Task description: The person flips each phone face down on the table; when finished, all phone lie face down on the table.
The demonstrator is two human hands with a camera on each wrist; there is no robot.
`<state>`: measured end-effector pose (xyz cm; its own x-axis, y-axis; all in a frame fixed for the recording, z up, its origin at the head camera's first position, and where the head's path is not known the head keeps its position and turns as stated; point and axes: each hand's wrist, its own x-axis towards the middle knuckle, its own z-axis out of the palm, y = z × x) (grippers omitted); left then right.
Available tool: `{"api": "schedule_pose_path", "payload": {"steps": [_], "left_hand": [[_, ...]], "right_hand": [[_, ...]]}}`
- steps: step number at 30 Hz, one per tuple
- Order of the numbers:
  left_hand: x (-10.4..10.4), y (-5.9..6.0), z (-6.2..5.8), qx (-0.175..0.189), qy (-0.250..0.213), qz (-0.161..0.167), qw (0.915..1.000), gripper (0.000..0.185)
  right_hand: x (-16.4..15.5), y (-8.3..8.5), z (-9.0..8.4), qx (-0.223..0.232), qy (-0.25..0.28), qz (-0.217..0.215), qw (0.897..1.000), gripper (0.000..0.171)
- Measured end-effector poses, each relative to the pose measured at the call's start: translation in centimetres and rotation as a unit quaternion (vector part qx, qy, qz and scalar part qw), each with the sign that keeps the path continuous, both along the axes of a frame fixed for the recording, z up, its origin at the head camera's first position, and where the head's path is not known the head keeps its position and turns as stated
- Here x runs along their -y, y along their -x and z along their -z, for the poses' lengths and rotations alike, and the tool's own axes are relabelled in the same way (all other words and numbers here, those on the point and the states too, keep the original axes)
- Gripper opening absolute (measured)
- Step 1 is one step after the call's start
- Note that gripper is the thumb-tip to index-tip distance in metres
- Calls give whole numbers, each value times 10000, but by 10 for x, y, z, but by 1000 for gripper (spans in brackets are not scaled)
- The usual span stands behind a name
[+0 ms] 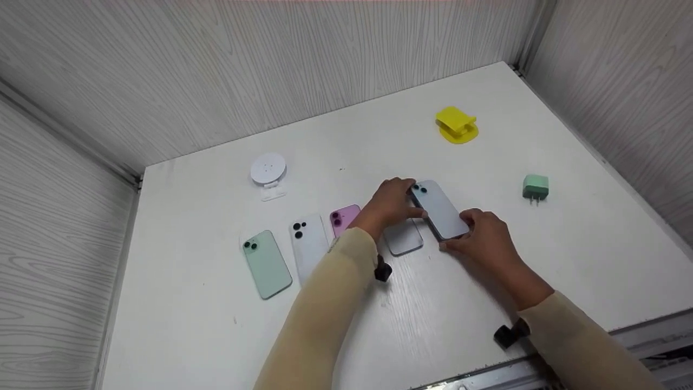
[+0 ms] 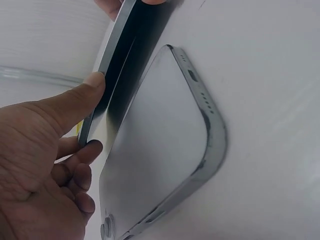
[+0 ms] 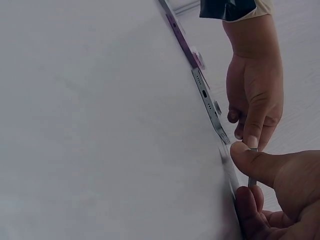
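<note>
Both hands hold a blue-grey phone [image 1: 439,208] back side up, just above the white table [image 1: 487,162]. My left hand [image 1: 398,200] pinches its camera end between thumb and fingers. My right hand [image 1: 470,230] pinches the near end. In the left wrist view, the left hand [image 2: 95,115] grips the raised phone's edge [image 2: 125,65], and a grey phone [image 2: 165,140] lies flat beneath it. That grey phone [image 1: 403,238] is partly hidden by the left hand. In the right wrist view, my right hand [image 3: 245,172] pinches the thin phone edge [image 3: 252,181], with the left hand [image 3: 255,95] beyond.
A green phone [image 1: 266,264], a white phone [image 1: 308,244] and a pink phone [image 1: 344,218] lie in a row to the left. A white round stand [image 1: 268,169] sits behind them. A yellow stand [image 1: 456,124] and a green plug [image 1: 535,188] are at the right. Panelled walls enclose the table.
</note>
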<state>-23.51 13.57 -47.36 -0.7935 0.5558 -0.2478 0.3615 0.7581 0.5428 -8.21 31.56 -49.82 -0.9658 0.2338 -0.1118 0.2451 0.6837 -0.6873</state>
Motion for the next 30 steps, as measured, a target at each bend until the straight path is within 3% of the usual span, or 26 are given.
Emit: {"api": "schedule_pose_path", "payload": {"steps": [14, 30], "left_hand": [[-2, -1, 4, -503, 418, 259, 9975, 95], [-4, 2, 9, -740, 555, 459, 9947, 97]], "right_hand": [[-2, 1, 1, 212, 277, 26, 9994, 86], [-2, 0, 1, 194, 195, 17, 9996, 84]]}}
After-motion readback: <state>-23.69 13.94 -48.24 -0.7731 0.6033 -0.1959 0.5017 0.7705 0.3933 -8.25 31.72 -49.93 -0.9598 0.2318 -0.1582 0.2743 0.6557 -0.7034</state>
